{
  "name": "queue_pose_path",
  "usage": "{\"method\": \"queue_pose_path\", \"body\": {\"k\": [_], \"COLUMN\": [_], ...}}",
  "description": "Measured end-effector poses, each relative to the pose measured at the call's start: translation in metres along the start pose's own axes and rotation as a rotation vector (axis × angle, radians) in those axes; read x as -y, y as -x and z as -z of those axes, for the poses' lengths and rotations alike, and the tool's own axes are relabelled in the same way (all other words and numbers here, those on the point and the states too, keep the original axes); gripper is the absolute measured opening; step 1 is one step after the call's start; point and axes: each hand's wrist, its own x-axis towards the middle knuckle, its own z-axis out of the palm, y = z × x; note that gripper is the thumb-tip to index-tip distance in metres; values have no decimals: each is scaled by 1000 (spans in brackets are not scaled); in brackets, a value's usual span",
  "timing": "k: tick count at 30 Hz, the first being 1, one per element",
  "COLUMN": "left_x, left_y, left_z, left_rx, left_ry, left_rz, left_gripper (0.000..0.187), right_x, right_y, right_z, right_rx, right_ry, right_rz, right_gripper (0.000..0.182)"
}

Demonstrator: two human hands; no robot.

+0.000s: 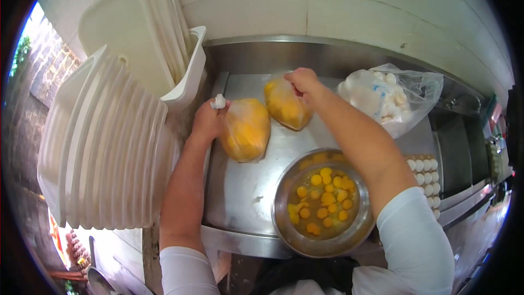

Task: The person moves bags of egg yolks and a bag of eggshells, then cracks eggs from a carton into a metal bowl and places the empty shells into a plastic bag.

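My left hand (208, 121) is closed round the gathered neck of a clear plastic bag of yellow-orange contents (247, 131), its white knotted end sticking out above the fingers. A second, smaller bag of yellow contents (285, 105) hangs from my right hand (304, 83), closed on its top. Both bags are side by side over the metal counter (234, 196). Nearer to me, below my right forearm, a steel bowl (281, 207) holds several raw egg yolks (328, 199) in clear liquid.
Stacked white plastic tubs (103, 147) stand at the left, with more tubs or lids (125, 27) behind them. A plastic bag of eggshells (382, 95) lies at the back right. Several white eggs (428, 177) sit at the right, beside a metal sink (456, 142). A tiled wall rises behind.
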Motion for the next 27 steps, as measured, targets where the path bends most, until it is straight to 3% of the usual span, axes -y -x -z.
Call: {"method": "queue_pose_path", "body": {"k": [8,10,11,13,19,27], "left_x": [27,31,34,34,33,42], "left_y": [23,30,32,39,64,80], "left_z": [-17,-27,-30,-30,-26,-28], "left_rx": [-7,-23,-26,-90,-241,-273], "left_ry": [109,269,278,261,271,270], "left_rz": [107,135,137,75,0,-6], "left_gripper": [34,33,33,29,30,33], "right_x": [19,13,10,6,-5,0], "right_y": [-20,-24,-26,-25,-28,3], "right_z": [2,2,3,3,11,13], "right_rx": [89,100,99,28,-77,25], "right_ry": [94,439,448,270,324,300], "right_rz": [90,55,56,27,50,73], "right_gripper": [15,10,10,15,38,48]}}
